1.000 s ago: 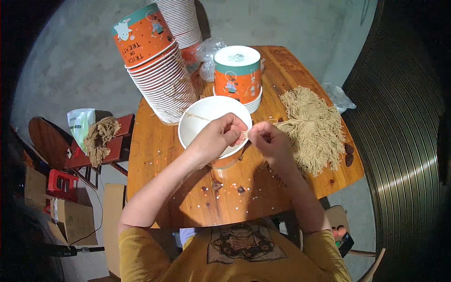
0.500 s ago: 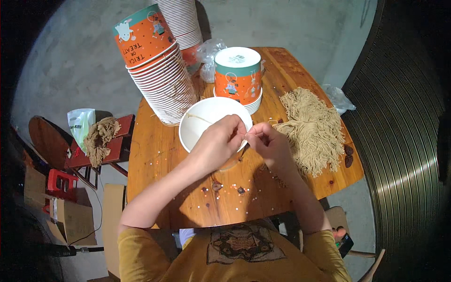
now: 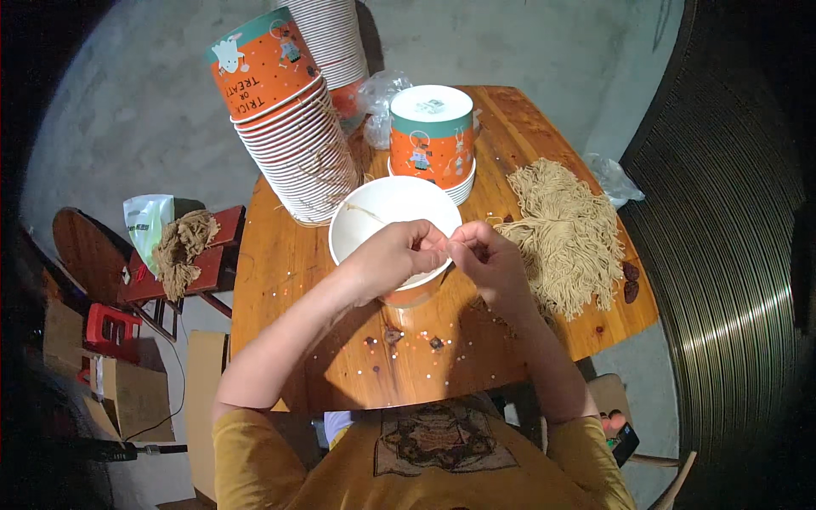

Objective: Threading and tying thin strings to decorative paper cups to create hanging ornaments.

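A paper bucket [image 3: 350, 242], white inside and orange outside, stands in front of me with its mouth up. A thin tan cord [image 3: 364, 211] starts at its left rim, crosses the inside and goes out of sight under my left hand [image 3: 399, 255]. My left hand reaches over the mouth, its thumb and fingers closed in a pinch at the near right rim. Touching it there, my right hand [image 3: 486, 259] is also pinched, at the rim's outer side. The small thing between the fingertips is mostly hidden; it looks like the cord's end.
A tall leaning stack of buckets [image 3: 293, 144] stands behind on the left, another stack [image 3: 327, 42] farther back. Upturned buckets [image 3: 431, 140] sit beyond the bowl-like mouth. A pile of tan cords [image 3: 565, 238] lies right. Small beads dot the wooden table [image 3: 408, 374].
The bucket's near wall now shows below my left hand. My left hand has dropped slightly and turned, while both pinches stay together at the rim.
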### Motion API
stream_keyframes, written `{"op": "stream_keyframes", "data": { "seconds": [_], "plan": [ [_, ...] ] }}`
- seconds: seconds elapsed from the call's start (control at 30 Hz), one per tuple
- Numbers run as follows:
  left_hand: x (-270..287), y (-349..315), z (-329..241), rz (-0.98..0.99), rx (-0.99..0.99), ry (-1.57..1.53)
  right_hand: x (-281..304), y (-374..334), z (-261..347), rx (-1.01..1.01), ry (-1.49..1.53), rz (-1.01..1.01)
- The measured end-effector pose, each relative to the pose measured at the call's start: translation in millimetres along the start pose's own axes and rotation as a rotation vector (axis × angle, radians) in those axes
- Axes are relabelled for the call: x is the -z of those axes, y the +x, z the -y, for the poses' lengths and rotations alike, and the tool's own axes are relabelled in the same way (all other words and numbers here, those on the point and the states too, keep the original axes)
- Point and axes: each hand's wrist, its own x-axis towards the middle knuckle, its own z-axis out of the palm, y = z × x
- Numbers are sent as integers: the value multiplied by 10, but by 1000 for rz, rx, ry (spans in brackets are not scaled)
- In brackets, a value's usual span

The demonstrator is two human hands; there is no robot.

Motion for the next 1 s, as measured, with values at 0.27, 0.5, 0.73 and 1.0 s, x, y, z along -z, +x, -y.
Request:
{"op": "stream_keyframes", "data": {
  "seconds": [0.27,0.5,0.73,1.0],
  "plan": [
    [57,91,20,112,73,-173,37,-23,4,-49,16,-25],
    [-79,-9,-123,-117,-149,368,84,-70,-2,-83,-94,-75],
    [-186,-45,-136,-284,-542,672,54,-101,-4,-12,-154,-86],
    [-139,-8,-69,-251,-497,627,23,-94,4,106,-255,-92]
  ]
}}
